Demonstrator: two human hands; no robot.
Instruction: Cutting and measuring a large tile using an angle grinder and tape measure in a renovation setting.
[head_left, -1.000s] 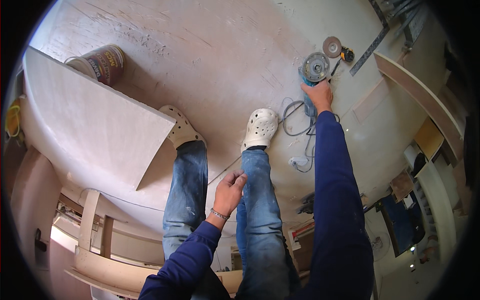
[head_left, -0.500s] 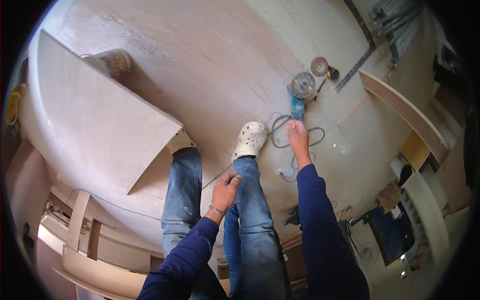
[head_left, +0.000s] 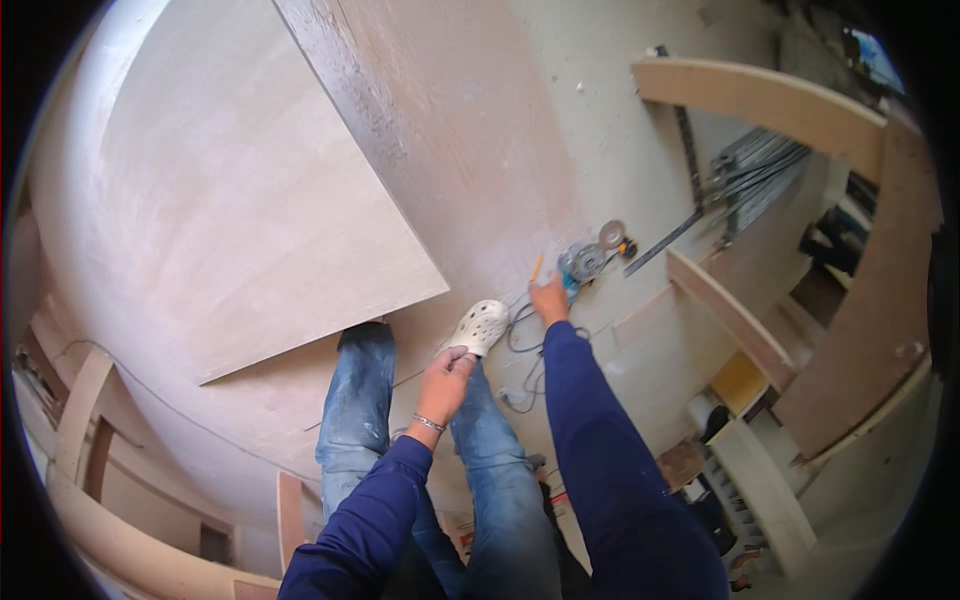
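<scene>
Reaching out near the middle of the frame, the right hand (head_left: 549, 299) rests its fingers on the handle end of a small angle grinder (head_left: 580, 264) that lies on the wooden floor, a bit right of the middle. The hand covers the handle, so I cannot tell if it is gripping it or only touching it. A thin yellow pencil (head_left: 536, 268) sticks up just beside this hand, touching it or very close. A loose round disc (head_left: 611, 234) lies just beside the grinder, up and to the right. A dark cord (head_left: 522, 345) curls on the floor below the hand, next to a white clog (head_left: 478, 326) on one foot. The left hand (head_left: 445, 378) hangs lower in the middle, over the blue jeans, with its fingers curled in and nothing seen in it. A big plywood sheet (head_left: 250, 210) fills the upper left of the frame. A long metal ruler (head_left: 664, 242) lies to the right of the disc, and curved wooden boards (head_left: 730, 315) sit on the right side.
</scene>
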